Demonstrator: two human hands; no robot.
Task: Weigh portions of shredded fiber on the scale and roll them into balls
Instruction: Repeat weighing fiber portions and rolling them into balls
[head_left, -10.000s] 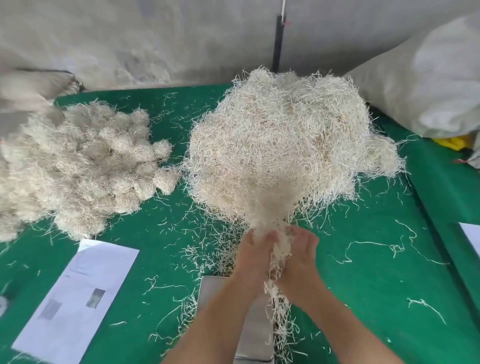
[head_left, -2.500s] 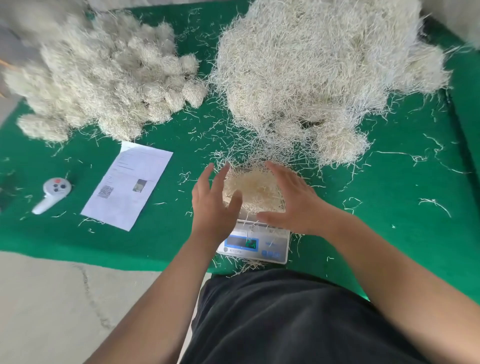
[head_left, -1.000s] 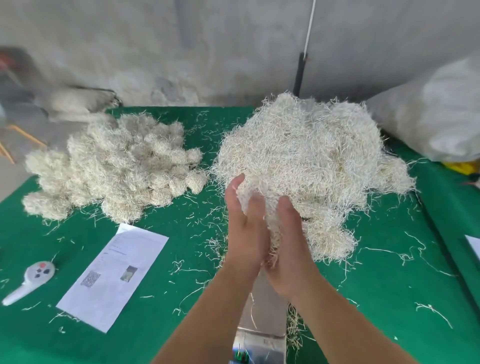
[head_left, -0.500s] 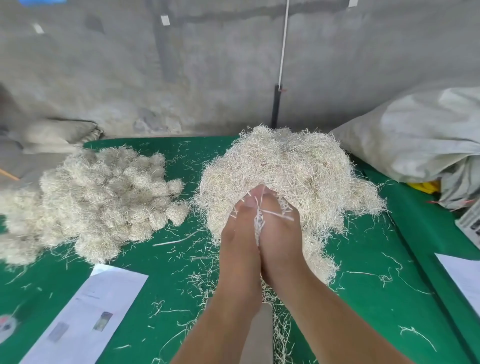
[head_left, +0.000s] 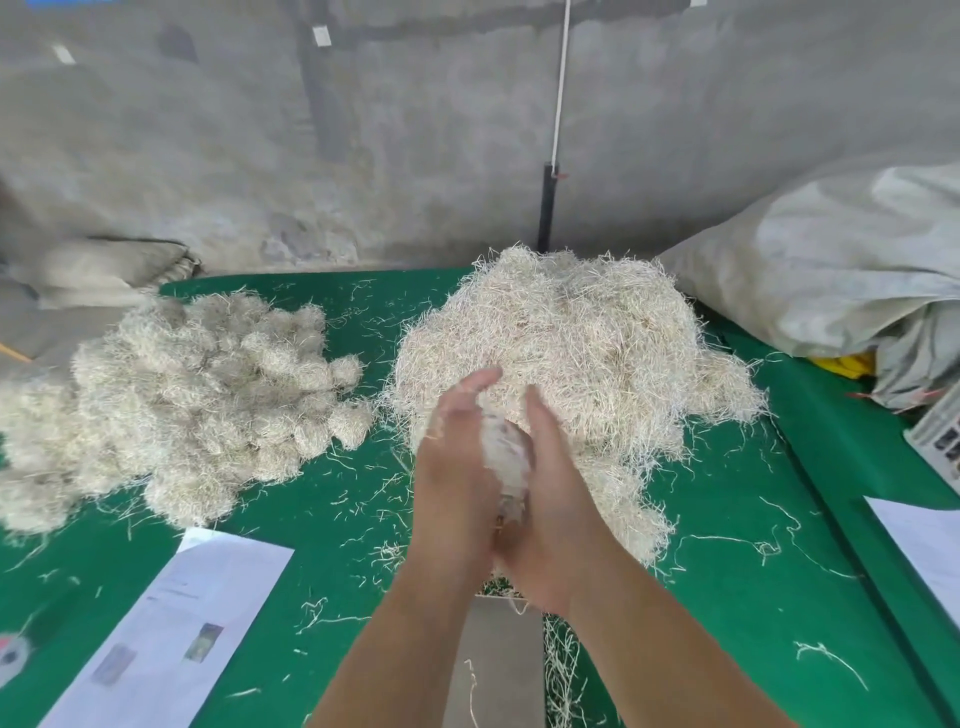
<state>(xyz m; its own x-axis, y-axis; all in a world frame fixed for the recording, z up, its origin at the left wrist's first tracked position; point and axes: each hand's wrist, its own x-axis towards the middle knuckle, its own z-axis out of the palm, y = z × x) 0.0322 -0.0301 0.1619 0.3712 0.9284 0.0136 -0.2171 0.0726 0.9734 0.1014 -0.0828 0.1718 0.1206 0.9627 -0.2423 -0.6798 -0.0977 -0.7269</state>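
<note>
Scale platform (head_left: 498, 670), bare steel, sits nearest, between the forearms. Above it the left hand (head_left: 457, 467) and right hand (head_left: 550, 493) press a blurred wad of fiber (head_left: 506, 452) between flat palms. Beyond lie the loose fiber heap (head_left: 587, 353) and, left, rolled balls (head_left: 208, 395).
</note>
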